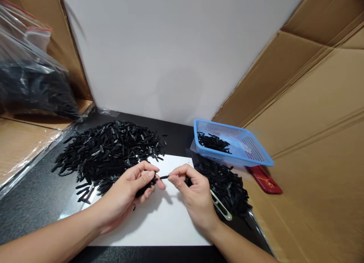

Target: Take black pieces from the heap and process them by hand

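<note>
Above a white sheet [159, 221], both my hands are close together. My left hand [133, 191] is closed around a bunch of small black strips [145, 188]. Thumb and forefinger of my right hand [196, 194] pinch one thin black strip [164, 177], whose other end reaches the left fingertips. Something dark [188, 181] also shows inside the curled right fingers. Beside the right wrist a slotted metal handle [223, 208] sticks out; whether the hand holds it or it lies on the strips, I cannot tell.
A large heap of black strips [113, 149] lies at the left, a smaller heap [230, 187] at the right. Behind that stands a blue perforated basket [247, 145] with strips inside, near a red object [265, 179]. A clear bag [31, 81] of black material sits far left. Cardboard walls [321, 103] flank the table.
</note>
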{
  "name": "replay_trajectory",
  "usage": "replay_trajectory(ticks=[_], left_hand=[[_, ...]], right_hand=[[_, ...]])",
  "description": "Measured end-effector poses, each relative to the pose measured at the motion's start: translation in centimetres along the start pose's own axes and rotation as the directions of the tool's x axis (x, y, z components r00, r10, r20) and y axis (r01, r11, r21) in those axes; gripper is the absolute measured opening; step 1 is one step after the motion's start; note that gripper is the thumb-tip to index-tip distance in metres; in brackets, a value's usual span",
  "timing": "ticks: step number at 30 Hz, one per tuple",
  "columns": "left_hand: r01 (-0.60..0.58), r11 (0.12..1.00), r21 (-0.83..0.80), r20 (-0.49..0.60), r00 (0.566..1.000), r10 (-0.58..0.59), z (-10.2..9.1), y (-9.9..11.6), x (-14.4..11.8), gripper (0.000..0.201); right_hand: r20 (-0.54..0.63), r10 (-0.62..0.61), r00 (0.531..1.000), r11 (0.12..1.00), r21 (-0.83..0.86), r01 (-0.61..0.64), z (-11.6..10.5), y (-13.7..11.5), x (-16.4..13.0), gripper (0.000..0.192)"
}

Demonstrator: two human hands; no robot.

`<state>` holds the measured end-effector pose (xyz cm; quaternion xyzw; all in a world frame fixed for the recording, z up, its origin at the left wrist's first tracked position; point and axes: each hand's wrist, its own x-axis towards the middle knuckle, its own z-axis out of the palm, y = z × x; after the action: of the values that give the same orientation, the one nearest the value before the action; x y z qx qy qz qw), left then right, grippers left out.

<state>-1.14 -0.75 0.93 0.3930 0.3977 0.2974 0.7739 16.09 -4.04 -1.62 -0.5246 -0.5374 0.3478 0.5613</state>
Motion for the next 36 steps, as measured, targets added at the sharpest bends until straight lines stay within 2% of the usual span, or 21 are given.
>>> replay_trajectory(ticks=[3, 7, 12, 14, 20, 24, 28, 30, 34, 36], left_hand=[[0.012, 1.0, 0.027, 0.009, 1.0, -0.012, 0.21, 0.13, -0.19, 0.016], [-0.005, 0.996, 0.091, 0.049, 0.999, 0.0, 0.24, -0.03, -0.17, 0.027], [-0.093, 0.974, 0.208, 0.079, 0.994, 0.079, -0.21, -0.42, -0.08, 0.028], [-0.11, 0.97, 0.217, 0.081, 0.992, 0.094, -0.3, -0.36, -0.14, 0.028], [-0.128, 0.976, 0.175, 0.084, 0.99, 0.114, -0.06, 0.11, -0.03, 0.036], [-0.125, 0.976, 0.179, 0.018, 0.992, 0.124, -0.08, -0.05, 0.16, 0.038], [-0.069, 0.985, 0.156, -0.049, 0.996, 0.077, -0.14, -0.21, 0.09, 0.042], [-0.033, 0.99, 0.138, -0.056, 0.998, 0.041, -0.05, -0.1, 0.03, 0.039], [0.025, 0.994, 0.11, -0.023, 0.999, -0.022, 0.27, 0.24, -0.07, 0.021], [0.021, 0.996, 0.09, -0.002, 1.0, -0.021, 0.36, 0.27, -0.15, 0.022]], right_hand=[[-0.001, -0.002, 1.0, 1.0, 0.008, 0.002, -0.03, -0.02, -0.05, 0.014], [0.026, -0.048, 0.999, 0.999, -0.023, 0.048, 0.0, -0.04, -0.29, 0.011], [0.125, -0.194, 0.973, 0.97, -0.125, 0.21, -0.01, -0.4, -0.54, 0.011], [0.119, -0.234, 0.965, 0.957, -0.147, 0.25, -0.02, -0.5, -0.52, 0.012], [0.024, -0.169, 0.985, 0.981, -0.088, 0.171, -0.02, -0.5, -0.46, 0.011], [0.005, -0.153, 0.988, 0.985, -0.076, 0.153, -0.09, -0.46, -0.63, 0.011], [0.004, -0.127, 0.992, 0.99, -0.068, 0.127, -0.16, -0.38, -0.62, 0.015], [0.0, -0.09, 0.996, 0.995, -0.051, 0.09, -0.14, -0.32, -0.5, 0.018], [0.015, -0.007, 1.0, 1.0, 0.022, 0.007, -0.04, -0.15, -0.2, 0.023], [0.017, 0.004, 1.0, 0.999, 0.049, -0.005, 0.01, -0.07, -0.12, 0.024]])
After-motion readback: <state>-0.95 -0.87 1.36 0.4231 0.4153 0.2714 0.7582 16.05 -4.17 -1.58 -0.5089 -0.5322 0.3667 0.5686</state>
